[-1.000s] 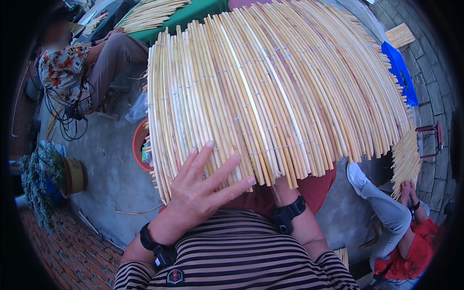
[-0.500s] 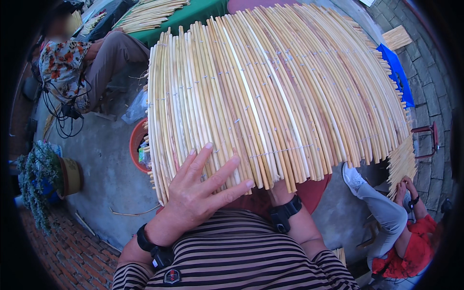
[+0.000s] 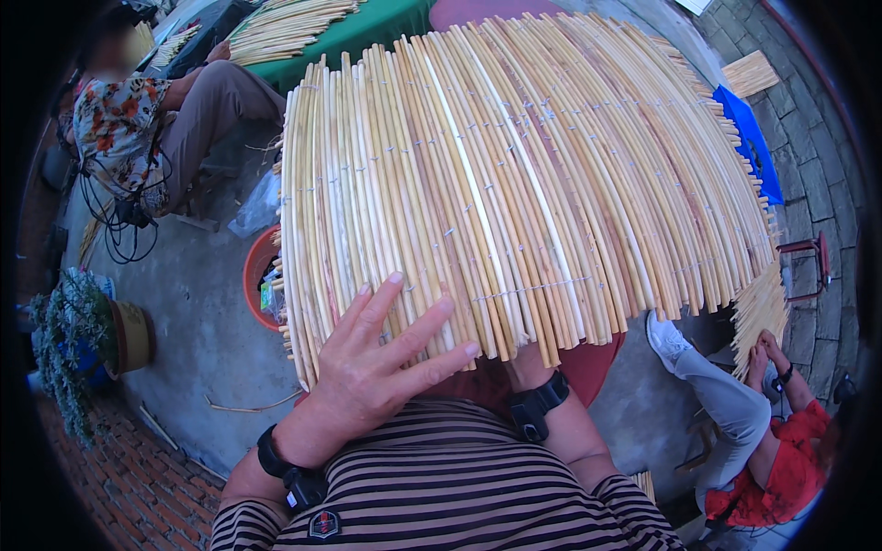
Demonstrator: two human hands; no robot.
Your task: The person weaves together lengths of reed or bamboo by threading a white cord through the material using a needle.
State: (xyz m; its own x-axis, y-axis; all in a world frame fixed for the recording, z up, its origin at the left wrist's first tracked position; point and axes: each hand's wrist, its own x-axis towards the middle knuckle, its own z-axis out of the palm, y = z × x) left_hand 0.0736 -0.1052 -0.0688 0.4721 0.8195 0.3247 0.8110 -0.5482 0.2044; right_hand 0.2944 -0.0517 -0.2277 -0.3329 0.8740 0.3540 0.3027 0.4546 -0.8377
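Observation:
A wide mat of pale, thin wooden sticks point(image 3: 533, 184), tied side by side with rows of thin wire or thread, spreads out in front of me. My left hand point(image 3: 372, 363) lies flat on its near left part, fingers spread apart over the sticks. Beneath the near edge goes my right hand point(image 3: 529, 369); only its wrist side shows, and the mat hides the fingers. A bit of a dark red surface point(image 3: 602, 363) is visible under the mat's near edge.
An orange tub point(image 3: 260, 275) stands by the mat's left edge, and a potted plant point(image 3: 129, 335) further left. At upper left a person point(image 3: 211, 115) sits by a green-covered table point(image 3: 395, 23) bearing sticks. Another person point(image 3: 781, 450) at lower right holds a smaller stick mat point(image 3: 761, 312).
My hands and the mat keep their places. The seated person at upper left has moved a hand up toward the sticks on the green-covered table.

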